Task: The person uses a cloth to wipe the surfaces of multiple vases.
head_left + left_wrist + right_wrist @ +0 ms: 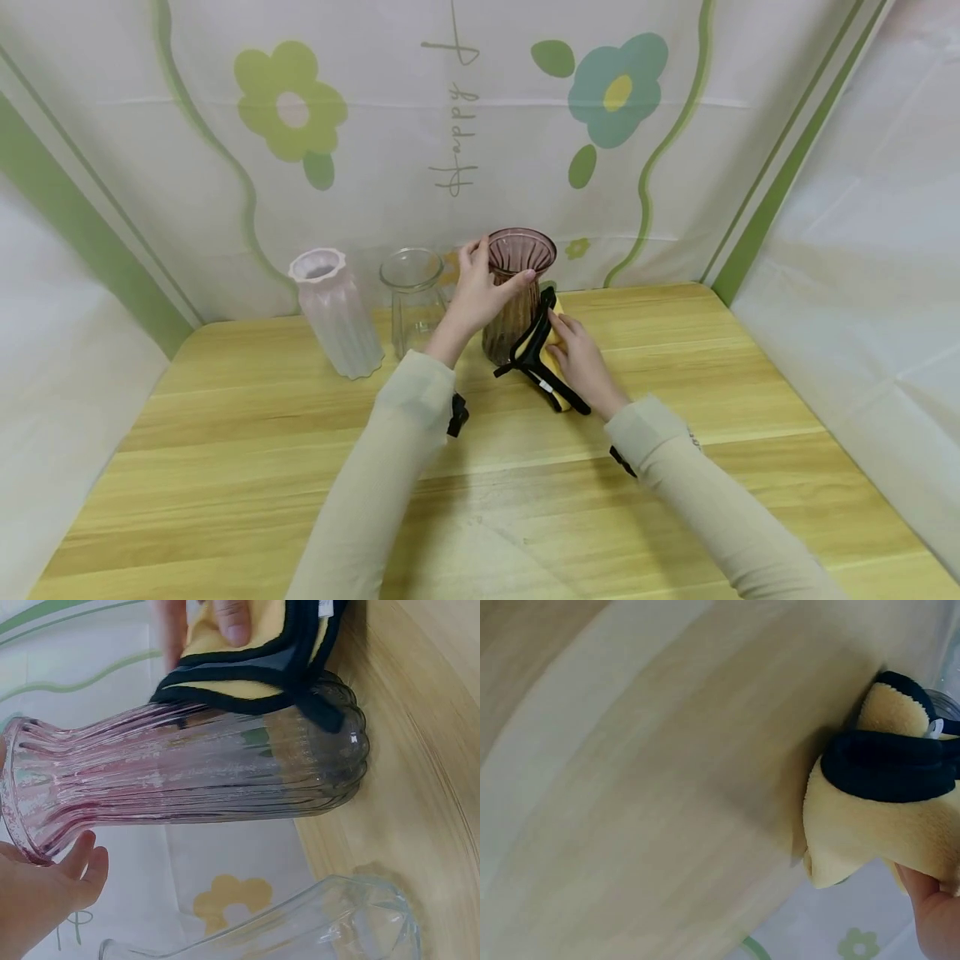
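Note:
A ribbed, purple-tinted glass vase [512,321] stands near the back of the table. My left hand [477,292] grips it at the flared rim, with the thumb in front and the fingers on the left side. Against the vase's right side, my right hand [579,360] holds a folded yellow cloth [885,832] with black edging and a small white tag. In the left wrist view the cloth [247,656] lies along the lower half of the vase [187,765], fingertips pressing on it. Part of the right hand is hidden behind the cloth.
Left of the purple vase stands a clear glass vase [412,312]. Farther left is a pale pink-white fluted vase [341,321]. All stand on a wood-grain table [247,467], close to a white flower-printed backdrop [390,150].

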A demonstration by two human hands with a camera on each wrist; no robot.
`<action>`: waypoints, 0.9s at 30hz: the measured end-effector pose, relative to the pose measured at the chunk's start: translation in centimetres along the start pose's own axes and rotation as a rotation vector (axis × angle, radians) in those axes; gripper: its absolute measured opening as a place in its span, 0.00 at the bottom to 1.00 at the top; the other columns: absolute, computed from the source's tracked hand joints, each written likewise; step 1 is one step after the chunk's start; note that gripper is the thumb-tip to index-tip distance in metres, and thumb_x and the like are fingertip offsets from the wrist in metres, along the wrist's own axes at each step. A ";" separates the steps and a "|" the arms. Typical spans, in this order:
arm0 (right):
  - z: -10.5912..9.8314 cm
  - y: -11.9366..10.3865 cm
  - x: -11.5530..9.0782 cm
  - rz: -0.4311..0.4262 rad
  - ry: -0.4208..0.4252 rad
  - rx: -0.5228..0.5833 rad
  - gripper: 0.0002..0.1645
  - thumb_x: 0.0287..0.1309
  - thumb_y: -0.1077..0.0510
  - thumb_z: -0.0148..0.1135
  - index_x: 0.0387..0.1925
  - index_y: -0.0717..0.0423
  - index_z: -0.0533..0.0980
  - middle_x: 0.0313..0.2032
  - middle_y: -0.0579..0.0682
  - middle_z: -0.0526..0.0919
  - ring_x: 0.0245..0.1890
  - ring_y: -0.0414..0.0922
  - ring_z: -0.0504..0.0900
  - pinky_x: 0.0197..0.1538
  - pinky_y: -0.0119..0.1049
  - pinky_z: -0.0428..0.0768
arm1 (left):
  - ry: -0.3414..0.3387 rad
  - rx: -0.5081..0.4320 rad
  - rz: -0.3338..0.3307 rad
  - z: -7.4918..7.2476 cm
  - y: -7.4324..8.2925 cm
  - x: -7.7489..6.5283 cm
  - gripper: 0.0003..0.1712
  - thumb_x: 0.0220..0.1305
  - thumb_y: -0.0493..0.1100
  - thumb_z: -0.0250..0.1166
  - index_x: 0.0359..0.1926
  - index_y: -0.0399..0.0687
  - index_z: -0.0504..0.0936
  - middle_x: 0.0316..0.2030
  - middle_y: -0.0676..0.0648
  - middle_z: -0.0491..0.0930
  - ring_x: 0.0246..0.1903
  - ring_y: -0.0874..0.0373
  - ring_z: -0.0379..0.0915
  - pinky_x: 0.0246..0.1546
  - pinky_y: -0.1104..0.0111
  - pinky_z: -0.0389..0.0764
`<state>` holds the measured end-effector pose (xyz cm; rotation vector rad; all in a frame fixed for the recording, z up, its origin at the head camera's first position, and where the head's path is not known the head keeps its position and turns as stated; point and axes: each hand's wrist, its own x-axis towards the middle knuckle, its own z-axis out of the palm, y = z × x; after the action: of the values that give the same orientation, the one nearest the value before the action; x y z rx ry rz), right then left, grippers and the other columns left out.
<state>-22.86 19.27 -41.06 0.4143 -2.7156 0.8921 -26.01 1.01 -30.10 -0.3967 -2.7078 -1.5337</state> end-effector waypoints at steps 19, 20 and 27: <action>-2.7 -2.3 2.7 0.003 0.112 0.131 0.36 0.65 0.63 0.55 0.72 0.60 0.55 0.67 0.67 0.62 0.66 0.63 0.64 0.67 0.56 0.66 | -0.069 -0.023 0.015 -0.7 0.1 0.3 0.51 0.66 0.56 0.58 0.76 0.43 0.37 0.76 0.43 0.36 0.73 0.44 0.49 0.71 0.57 0.61; -2.8 -2.4 2.8 0.005 0.122 0.140 0.36 0.66 0.63 0.54 0.72 0.60 0.55 0.68 0.67 0.62 0.67 0.63 0.63 0.68 0.55 0.65 | -0.072 -0.033 0.013 -0.7 0.1 0.3 0.51 0.66 0.56 0.58 0.76 0.43 0.37 0.76 0.43 0.36 0.73 0.44 0.49 0.71 0.57 0.61; -3.0 -2.5 2.9 0.004 0.145 0.136 0.36 0.64 0.64 0.55 0.71 0.61 0.56 0.67 0.66 0.63 0.67 0.62 0.63 0.69 0.55 0.64 | -0.081 -0.072 -0.009 -0.5 0.2 0.3 0.51 0.67 0.56 0.58 0.76 0.44 0.36 0.76 0.44 0.35 0.71 0.42 0.52 0.70 0.56 0.62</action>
<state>-24.22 18.60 -36.42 0.3560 -2.5342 1.0681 -26.26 0.80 -29.63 -0.4582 -2.7231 -1.6571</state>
